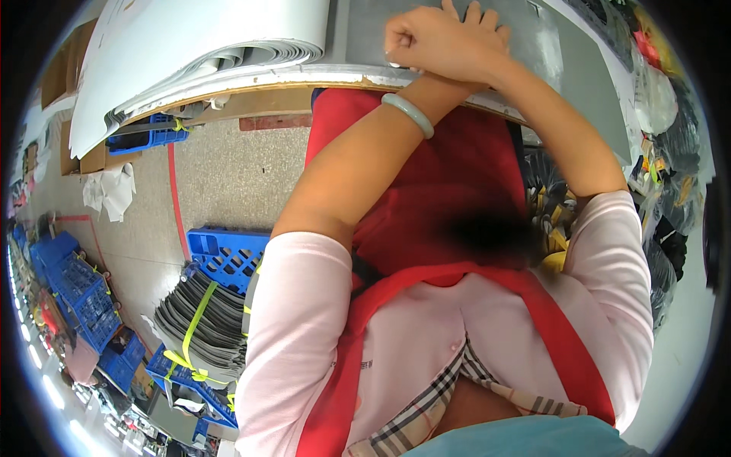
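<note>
A worn tabletop (335, 76) carries a grey sheet (365, 30). The left hand (487, 30) lies flat on it, fingers spread; the right hand (426, 42), curled shut, crosses over it, beside curled white sheets (190, 46).

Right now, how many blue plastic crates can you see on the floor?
4 for certain: one under the table edge, one beside the person's left sleeve, and two by the left rim. More blue ones lower left are partly hidden by strapped bundles.

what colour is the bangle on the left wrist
Pale green, seen in the head view: the bangle.
</note>
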{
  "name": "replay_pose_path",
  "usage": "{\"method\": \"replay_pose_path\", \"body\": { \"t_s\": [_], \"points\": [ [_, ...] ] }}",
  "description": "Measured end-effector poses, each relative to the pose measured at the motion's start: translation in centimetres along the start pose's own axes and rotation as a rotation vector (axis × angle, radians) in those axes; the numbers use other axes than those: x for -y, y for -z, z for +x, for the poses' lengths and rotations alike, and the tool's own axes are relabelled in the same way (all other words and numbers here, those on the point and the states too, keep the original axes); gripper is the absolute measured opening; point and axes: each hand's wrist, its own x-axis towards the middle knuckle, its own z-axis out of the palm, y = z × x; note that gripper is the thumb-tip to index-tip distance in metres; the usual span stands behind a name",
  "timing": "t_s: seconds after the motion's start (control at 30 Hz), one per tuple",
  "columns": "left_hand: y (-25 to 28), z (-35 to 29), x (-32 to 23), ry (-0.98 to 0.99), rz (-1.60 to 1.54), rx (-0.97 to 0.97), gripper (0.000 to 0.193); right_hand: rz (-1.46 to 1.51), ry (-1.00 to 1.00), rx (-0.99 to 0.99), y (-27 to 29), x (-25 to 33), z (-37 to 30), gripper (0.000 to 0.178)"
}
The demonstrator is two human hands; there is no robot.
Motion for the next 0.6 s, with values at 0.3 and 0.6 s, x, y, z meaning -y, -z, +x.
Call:
{"method": "replay_pose_path", "body": {
  "t_s": [0.3, 0.6],
  "points": [
    [0.3, -0.5, -0.1, 0.004, -0.03, -0.072, 0.047, -0.056, 0.155, -0.12, -0.9, -0.9, -1.4, 0.025],
    [3.2, 0.2, 0.0, 0.006, -0.018, 0.068, 0.05, -0.148, 0.048, -0.13, 0.7, 0.5, -2.4, 0.028]
  ]
}}
